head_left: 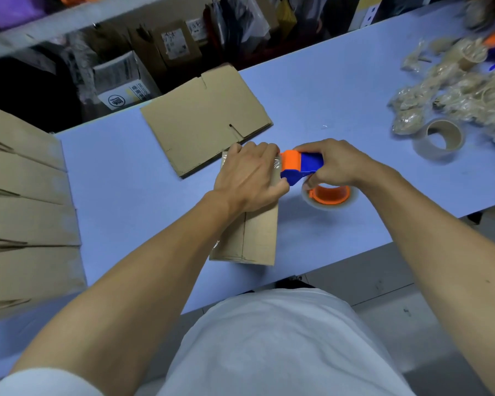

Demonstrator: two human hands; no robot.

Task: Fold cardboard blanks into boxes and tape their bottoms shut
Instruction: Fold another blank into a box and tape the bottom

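The box [249, 224] sits on the blue table [126, 181] right in front of the person, bottom face up, with the flat cardboard blank [206, 121] just behind it. The left hand [249, 178] is pressed down on the far end of the box, fingers curled over the edge. The right hand [335, 167] has its fingers wrapped round the handle of the tape dispenser [300, 165], whose orange-and-blue head is up against the far right side of the box. The tape roll [330, 197] hangs beside the box.

Looks like the tape is being cut or anchored at that end, though the left hand hides the strip itself, so I can't say for sure. To do it well I'd keep the left hand clamping the flaps shut, tilt the dispenser so the blade bites, then rub the loose end down over the edge.
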